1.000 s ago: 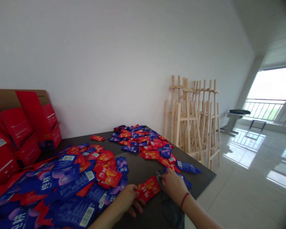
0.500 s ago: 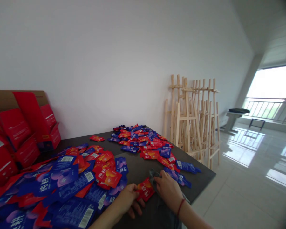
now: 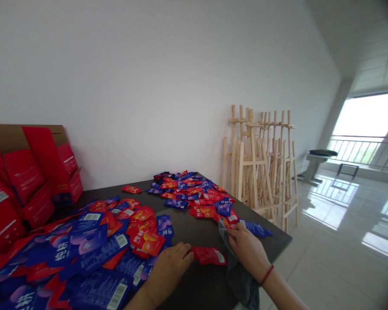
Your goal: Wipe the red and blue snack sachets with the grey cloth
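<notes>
My left hand rests on the dark tabletop, fingers curled, its tips touching or nearly touching a red sachet. The palm is hidden. My right hand grips a crumpled grey cloth, which hangs past the table edge. Its fingers lie close to a loose heap of red and blue printed sachets at the far side. A larger heap of blue and red sachets spreads under and beyond my left wrist.
Flattened and part-folded red cartons stand at the left against the white wall. Wooden easels lean behind the table's right edge. A glossy tiled floor runs toward a balcony railing.
My right hand has moved right and away from me with the cloth. The red sachet has shifted right and now lies more crosswise. My left hand has barely moved.
</notes>
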### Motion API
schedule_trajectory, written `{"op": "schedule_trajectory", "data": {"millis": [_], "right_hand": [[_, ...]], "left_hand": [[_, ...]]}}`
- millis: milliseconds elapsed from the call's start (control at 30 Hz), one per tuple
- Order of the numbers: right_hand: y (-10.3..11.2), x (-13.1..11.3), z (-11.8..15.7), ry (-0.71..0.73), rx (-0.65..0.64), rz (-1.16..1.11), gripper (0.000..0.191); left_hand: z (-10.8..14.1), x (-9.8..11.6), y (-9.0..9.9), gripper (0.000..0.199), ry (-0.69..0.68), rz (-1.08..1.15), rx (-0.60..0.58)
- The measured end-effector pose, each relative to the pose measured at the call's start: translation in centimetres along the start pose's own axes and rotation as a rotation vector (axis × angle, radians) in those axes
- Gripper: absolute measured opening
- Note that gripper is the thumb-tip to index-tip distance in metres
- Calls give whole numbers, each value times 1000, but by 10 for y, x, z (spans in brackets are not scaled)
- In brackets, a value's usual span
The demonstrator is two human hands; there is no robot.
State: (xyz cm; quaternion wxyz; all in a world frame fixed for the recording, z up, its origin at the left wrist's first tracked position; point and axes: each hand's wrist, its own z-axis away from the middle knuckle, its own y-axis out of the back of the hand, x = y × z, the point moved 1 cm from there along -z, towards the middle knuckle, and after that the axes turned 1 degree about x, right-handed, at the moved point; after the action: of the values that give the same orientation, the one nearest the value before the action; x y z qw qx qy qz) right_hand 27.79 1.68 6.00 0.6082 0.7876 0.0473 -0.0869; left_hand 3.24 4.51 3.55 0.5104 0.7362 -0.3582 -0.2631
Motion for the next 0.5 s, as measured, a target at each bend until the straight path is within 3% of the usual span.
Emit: {"op": "schedule_trajectory", "data": {"millis": [100, 267, 367, 500], "right_hand": [[-4, -25, 12, 131, 17, -27, 27], [-24, -65, 26, 299, -154, 41, 21], [-30, -66, 24, 289, -177, 80, 22], [-30, -51, 22, 217, -157, 91, 24]], "left_hand": [[2, 6, -3, 14, -152, -97, -53], [4, 7, -13, 5, -271, -126, -97], [4, 4, -13, 6, -275, -120, -91], [3, 3, -7, 10, -248, -123, -134]]}}
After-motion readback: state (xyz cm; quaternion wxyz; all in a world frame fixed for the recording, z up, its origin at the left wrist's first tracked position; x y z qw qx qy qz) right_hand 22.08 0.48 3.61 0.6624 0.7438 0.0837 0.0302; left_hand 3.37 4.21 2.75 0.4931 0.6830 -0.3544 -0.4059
